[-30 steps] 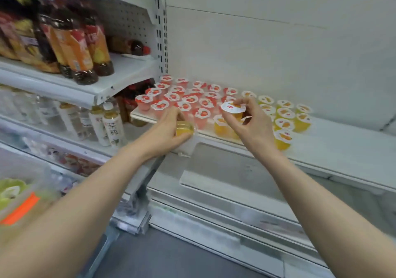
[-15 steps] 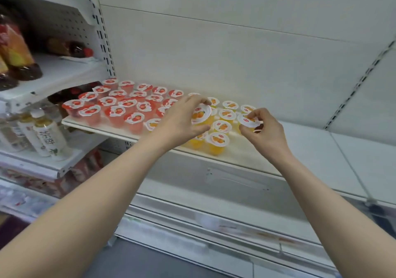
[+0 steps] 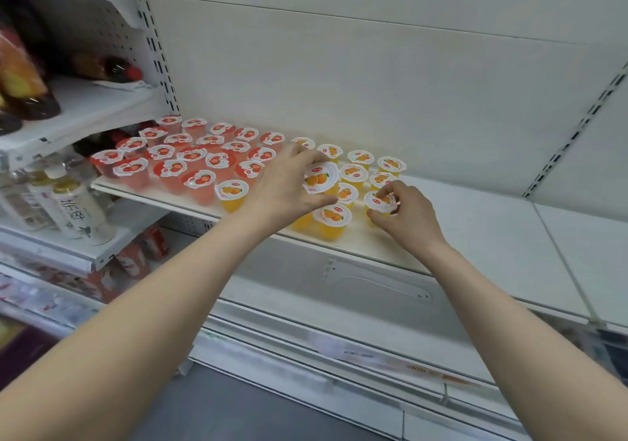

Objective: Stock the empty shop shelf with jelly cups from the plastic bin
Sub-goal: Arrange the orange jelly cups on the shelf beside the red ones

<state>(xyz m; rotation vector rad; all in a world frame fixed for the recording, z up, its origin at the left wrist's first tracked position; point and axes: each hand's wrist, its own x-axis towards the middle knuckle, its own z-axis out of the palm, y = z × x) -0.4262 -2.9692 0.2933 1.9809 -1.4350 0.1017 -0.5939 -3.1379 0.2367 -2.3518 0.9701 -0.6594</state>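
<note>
— What has the left hand (image 3: 283,187) got?

— A small, round, clear-plastic orange jelly cup (image 3: 319,178) with a white printed foil lid. The fingers curl over its top edge and the thumb sits under its lower edge. It is held just above the flat white metal shelf (image 3: 475,223), over the front rows of orange cups.

— Which way does it point?

— It is tipped. The lid faces back towards the camera and a little upward, so the line from base to lid leans out from the shelf. The base is hidden behind the lid.

— And the right hand (image 3: 409,214)?

— It pinches the lid rim of a second orange jelly cup (image 3: 377,201) between thumb and fingertips. That cup is near upright, lid up, at the front right corner of the orange group. I cannot tell whether its base touches the shelf.

— What else is there?

— Standing orange cups (image 3: 353,172) in rows on the right, and red-lidded pink jelly cups (image 3: 190,155) packed on the left, all lids up. Further left, a pale bottle with a gold cap (image 3: 76,211) stands on a lower shelf (image 3: 98,257).
</note>
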